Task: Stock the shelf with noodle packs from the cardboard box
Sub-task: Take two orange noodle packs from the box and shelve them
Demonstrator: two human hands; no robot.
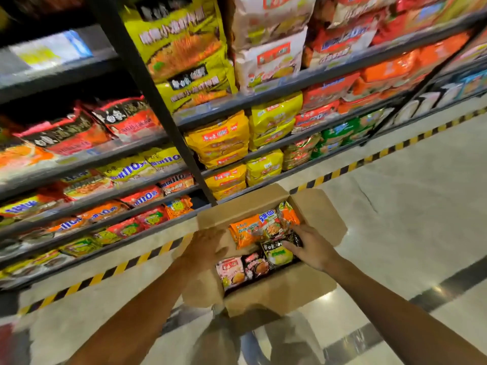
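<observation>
So the biggest thing we're looking at is the shelf (237,106), a dark metal rack running from about 9 o'clock across to 2 o'clock, every tier crammed with noodle bags in yellow, red, orange and green. Below it there's the pale glossy floor (395,206), with a yellow-and-black hazard stripe (350,167) running along the foot of the rack.

Right in the middle, a touch toward 6 o'clock, sits the cardboard box (282,293), flaps folded out, just in front of the bottom tier. Inside we can see loose noodle packs lying flat: an orange pack (243,230) at the box's 11 o'clock, a pink pack (232,272) down at its 7 o'clock, and a green-and-black pack (276,252) roughly dead centre.

Our left hand (205,246) lies flat with straight fingers on the box's 9 o'clock flap, gripping nothing, just pressing on it. Our right hand (308,246) reaches in from 4 o'clock, fingers down on the green-and-black pack and a dark pack next to it. The frame's a bit smeary there, so we can't honestly tell if the fingers have actually closed round a pack or are only resting on top.
</observation>
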